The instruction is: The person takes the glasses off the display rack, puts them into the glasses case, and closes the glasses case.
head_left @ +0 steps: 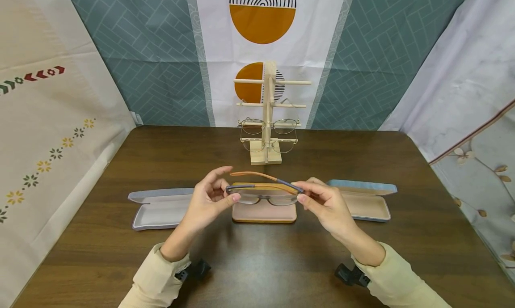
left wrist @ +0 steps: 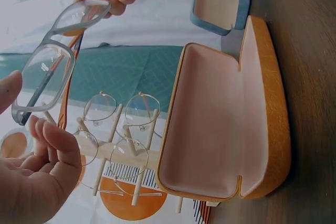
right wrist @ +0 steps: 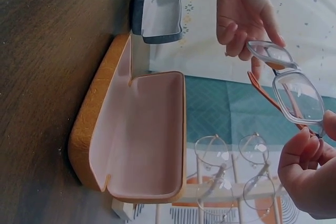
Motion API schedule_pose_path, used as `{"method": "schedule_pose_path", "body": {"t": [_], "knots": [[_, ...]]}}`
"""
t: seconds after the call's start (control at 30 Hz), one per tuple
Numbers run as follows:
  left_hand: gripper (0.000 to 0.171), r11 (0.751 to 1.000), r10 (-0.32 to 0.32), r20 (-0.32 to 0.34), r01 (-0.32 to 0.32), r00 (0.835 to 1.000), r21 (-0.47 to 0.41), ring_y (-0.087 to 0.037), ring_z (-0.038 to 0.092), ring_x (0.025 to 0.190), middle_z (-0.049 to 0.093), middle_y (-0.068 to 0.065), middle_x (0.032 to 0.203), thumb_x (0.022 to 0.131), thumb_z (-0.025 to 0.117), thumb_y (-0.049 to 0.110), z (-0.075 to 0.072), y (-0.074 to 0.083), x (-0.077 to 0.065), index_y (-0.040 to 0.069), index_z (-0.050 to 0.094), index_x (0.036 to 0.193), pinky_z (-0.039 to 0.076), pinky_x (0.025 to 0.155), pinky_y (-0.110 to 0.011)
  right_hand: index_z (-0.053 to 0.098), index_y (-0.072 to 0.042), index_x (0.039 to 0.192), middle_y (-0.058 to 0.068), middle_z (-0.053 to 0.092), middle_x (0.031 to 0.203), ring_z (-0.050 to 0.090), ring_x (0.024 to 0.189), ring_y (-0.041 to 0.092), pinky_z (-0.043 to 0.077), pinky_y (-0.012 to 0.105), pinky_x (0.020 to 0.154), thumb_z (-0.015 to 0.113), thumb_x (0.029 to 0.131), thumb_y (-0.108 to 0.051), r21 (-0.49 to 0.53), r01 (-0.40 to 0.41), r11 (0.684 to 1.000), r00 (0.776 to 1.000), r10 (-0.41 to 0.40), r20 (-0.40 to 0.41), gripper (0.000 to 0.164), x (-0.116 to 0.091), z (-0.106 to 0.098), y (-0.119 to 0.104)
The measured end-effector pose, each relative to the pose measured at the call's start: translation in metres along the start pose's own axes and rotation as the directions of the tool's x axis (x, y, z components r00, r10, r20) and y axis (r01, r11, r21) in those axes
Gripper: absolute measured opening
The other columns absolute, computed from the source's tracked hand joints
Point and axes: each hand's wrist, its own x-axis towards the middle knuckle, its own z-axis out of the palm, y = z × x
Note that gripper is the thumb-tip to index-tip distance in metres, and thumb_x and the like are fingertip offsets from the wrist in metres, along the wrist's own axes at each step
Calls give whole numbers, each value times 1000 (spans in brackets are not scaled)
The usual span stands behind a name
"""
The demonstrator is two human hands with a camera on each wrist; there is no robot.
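The left hand [head_left: 209, 198] pinches the left end of a pair of glasses [head_left: 262, 197] between thumb and fingers; the right hand [head_left: 325, 205] pinches the right end, its fingers closed up. The glasses' arms angle inward, raised over the open orange case [head_left: 263, 215]. An open grey case [head_left: 158, 216] lies left, an open blue case [head_left: 367, 207] right. On the far side, a wooden stand [head_left: 270, 91] holds wire-rimmed glasses [head_left: 284, 120].

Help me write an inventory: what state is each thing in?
Held glasses: at least partly folded
Left hand: holding one end of them
Right hand: holding the other end
Orange case: open
Grey case: open
Blue case: open
Stand: upright
Two wire glasses: hung on the stand
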Motion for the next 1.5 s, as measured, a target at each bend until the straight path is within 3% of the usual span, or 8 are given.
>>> {"method": "schedule_pose_path", "body": {"t": [0.33, 1.23, 1.5], "knots": [[49, 1000, -21, 3, 21, 1000, 22, -8, 53, 67, 57, -3, 78, 73, 67, -12, -4, -3, -3, -13, 48, 118, 47, 58, -19, 61, 11, 104, 1, 48, 77, 47, 61, 11, 37, 27, 47, 57, 85, 7, -24, 16, 1000, 1000, -16, 16, 20, 2, 1, 0], [18, 1000, -26, -14, 26, 1000, 2, -6, 49, 62, 53, 1, 72, 74, 66, -11, -3, -2, -4, -11, 52, 85, 42, 51, -16, 61, 10, 103, 1, 46, 77, 46, 62, 12, 37, 26, 48, 56, 86, 6, -4, 18, 1000, 1000, -18, 25, 18, 0, 3, -1], [13, 999, -32, -27, 33, 999, 24, -6, 48, 61, 53, 2, 70, 75, 66, -12, -3, -4, -4, -12, 54, 82, 40, 50, -16, 60, 11, 103, 3, 45, 74, 46, 60, 13, 34, 28, 47, 55, 87, 6, -72, -11, 997, 1000, 11, -2, 18, 2, 4, 0]]}}
